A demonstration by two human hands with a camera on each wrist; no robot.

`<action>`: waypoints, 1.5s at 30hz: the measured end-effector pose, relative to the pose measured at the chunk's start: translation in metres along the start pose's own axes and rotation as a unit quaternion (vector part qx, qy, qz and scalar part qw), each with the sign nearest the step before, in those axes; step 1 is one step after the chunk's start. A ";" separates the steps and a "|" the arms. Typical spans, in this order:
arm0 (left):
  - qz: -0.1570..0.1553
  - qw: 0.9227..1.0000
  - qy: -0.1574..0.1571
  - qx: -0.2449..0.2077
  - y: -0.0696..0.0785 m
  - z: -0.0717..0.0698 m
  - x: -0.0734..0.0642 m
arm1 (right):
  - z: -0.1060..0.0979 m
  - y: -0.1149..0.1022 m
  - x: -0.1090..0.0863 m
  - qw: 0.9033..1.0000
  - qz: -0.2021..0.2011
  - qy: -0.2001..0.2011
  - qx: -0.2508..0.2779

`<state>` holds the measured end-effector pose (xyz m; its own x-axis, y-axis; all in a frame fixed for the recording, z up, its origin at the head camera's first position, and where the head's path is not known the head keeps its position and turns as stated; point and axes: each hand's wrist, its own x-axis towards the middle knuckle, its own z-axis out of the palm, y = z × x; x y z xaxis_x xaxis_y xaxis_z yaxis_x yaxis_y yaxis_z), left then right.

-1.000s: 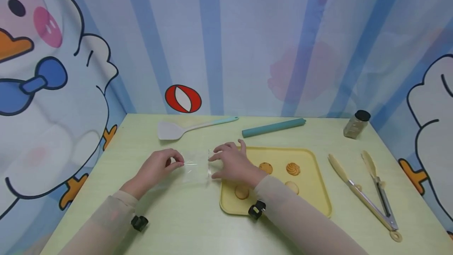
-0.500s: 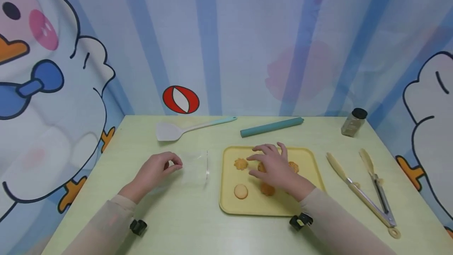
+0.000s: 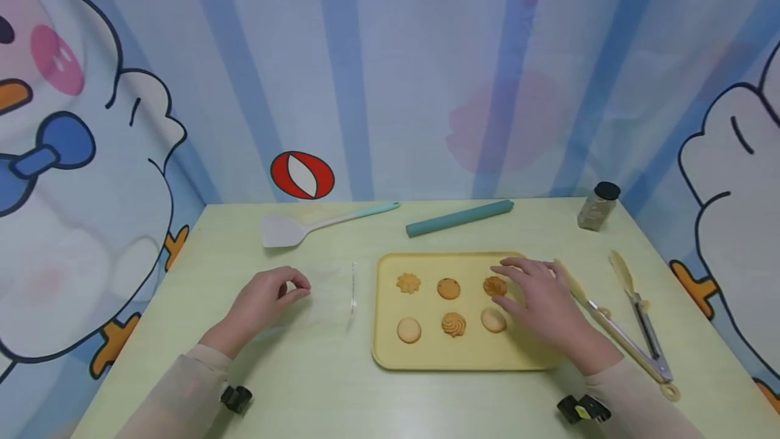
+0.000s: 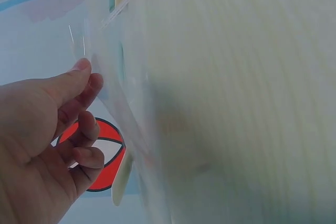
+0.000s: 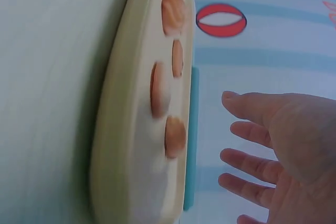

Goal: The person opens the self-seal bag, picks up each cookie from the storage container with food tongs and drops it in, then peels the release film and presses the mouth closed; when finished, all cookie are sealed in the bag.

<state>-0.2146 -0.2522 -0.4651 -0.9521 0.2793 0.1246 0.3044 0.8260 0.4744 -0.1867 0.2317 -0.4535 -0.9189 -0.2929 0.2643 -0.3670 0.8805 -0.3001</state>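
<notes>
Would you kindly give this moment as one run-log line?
left hand: pinches clear bag | right hand: holds nothing, over yellow tray | cookies: six visible on tray

A bare left hand (image 4: 34,140) enters from the left edge of the frame, thumb and forefinger tips together on the border of a clear, thin plastic film (image 4: 126,119); the remaining fingers are bent loosely. The film runs from the upper left to the bottom centre. A pale, faintly grained tabletop (image 4: 262,77) fills the right side, with a blurred shadow left of centre. At far left stands a light-blue printed backdrop (image 4: 37,40) bearing a red-and-white oval (image 4: 111,165), partly covered by the fingers.
</notes>
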 end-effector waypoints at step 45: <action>-0.006 1.000 -0.004 0.010 0.007 0.000 0.001 | -0.047 0.147 -0.095 0.964 0.248 -0.097 -0.016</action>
<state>-0.2138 -0.2458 -0.4613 -0.9555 0.2728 0.1126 0.2936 0.8391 0.4580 -0.1467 0.4062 -0.4797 -0.9910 0.1063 -0.0818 0.1270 0.9399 -0.3169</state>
